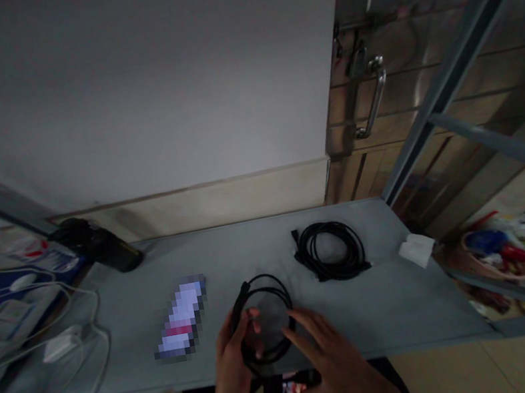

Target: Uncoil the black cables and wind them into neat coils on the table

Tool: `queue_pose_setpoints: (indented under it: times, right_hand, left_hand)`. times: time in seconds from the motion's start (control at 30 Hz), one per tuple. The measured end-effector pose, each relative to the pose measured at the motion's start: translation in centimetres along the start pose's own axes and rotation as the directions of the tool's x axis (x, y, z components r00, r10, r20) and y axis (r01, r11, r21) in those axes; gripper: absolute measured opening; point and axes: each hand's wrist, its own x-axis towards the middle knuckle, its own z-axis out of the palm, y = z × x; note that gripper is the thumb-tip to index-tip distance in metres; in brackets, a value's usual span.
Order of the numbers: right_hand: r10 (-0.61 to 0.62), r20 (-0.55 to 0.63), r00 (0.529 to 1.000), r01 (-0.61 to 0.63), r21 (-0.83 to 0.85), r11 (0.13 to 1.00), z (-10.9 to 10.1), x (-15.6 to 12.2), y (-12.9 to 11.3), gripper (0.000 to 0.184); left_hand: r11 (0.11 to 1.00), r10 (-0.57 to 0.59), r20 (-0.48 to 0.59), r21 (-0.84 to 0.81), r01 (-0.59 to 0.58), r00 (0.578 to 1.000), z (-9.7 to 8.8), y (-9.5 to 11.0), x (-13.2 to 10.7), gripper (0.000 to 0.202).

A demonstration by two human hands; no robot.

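Note:
A loosely coiled black cable [283, 291] is held up near the front edge of the shelf. My left hand [235, 357] is closed around the left side of its loops, with some fingertips showing inside the ring. At the right side, the fingers of my right hand [328, 354] hold the loops, while its thumb sits lower and apart from them. Beyond my right hand, a second coil of black cable [355, 261] lies on the shelf, its plug ends sticking out. A phone [182, 319] with a lit, blurred-out screen lies left of my left hand.
The grey shelf [231, 249] stands against a wall. A black bottle [109, 247] lies at the back left, near tangled white cables [99, 320] and a white adapter [62, 343]. Crumpled white paper [418, 249] rests at the right. Metal posts [416, 145] rise beside a basket [499, 256].

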Motion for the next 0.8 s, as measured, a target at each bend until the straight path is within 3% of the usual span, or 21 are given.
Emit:
queue_pose_setpoints:
  times: [0.13, 0.27, 0.47, 0.57, 0.67, 0.73, 0.8]
  right_hand:
    - [-0.027, 0.008, 1.000, 0.028, -0.070, 0.997, 0.4, -0.3, -0.4, 0.125]
    - [-0.056, -0.088, 0.995, 0.048, -0.087, 0.995, 0.3, -0.9, -1.1, 0.116]
    - [-0.095, -0.217, 0.972, 0.082, -0.067, 0.994, -2.9, -1.3, -1.1, 0.089]
    - [-0.060, -0.227, 0.972, 0.048, -0.058, 0.997, -3.3, -0.4, 0.5, 0.090]
    - [0.008, -0.183, 0.983, -0.020, -0.065, 0.998, -2.3, 1.1, 2.2, 0.098]
    - [0.032, -0.167, 0.985, -0.043, -0.065, 0.997, -1.4, 2.1, 3.0, 0.104]
    - [0.041, -0.175, 0.984, -0.053, -0.063, 0.997, -0.4, 2.9, 3.3, 0.110]
  left_hand:
    - [0.991, -0.125, 0.087, -0.028, 0.128, 0.988, 0.7, 2.3, -1.9, 0.067]
    - [0.974, -0.171, 0.114, -0.131, 0.185, 0.979, 1.3, 3.6, -3.3, 0.063]
    - [0.961, -0.155, 0.119, -0.212, 0.178, 0.981, 0.9, 3.0, -2.7, 0.060]
    - [0.993, -0.077, 0.001, -0.094, 0.077, 0.997, 0.5, 1.6, -1.4, 0.072]
    - [0.988, 0.053, -0.072, 0.148, -0.041, 0.996, -0.6, 0.0, 0.0, 0.076]
    - [0.914, 0.193, -0.059, 0.374, -0.158, 0.979, -1.7, -1.0, 1.0, 0.076]
    - [0.779, 0.352, -0.021, 0.560, -0.281, 0.936, -3.0, -1.9, 1.9, 0.080]
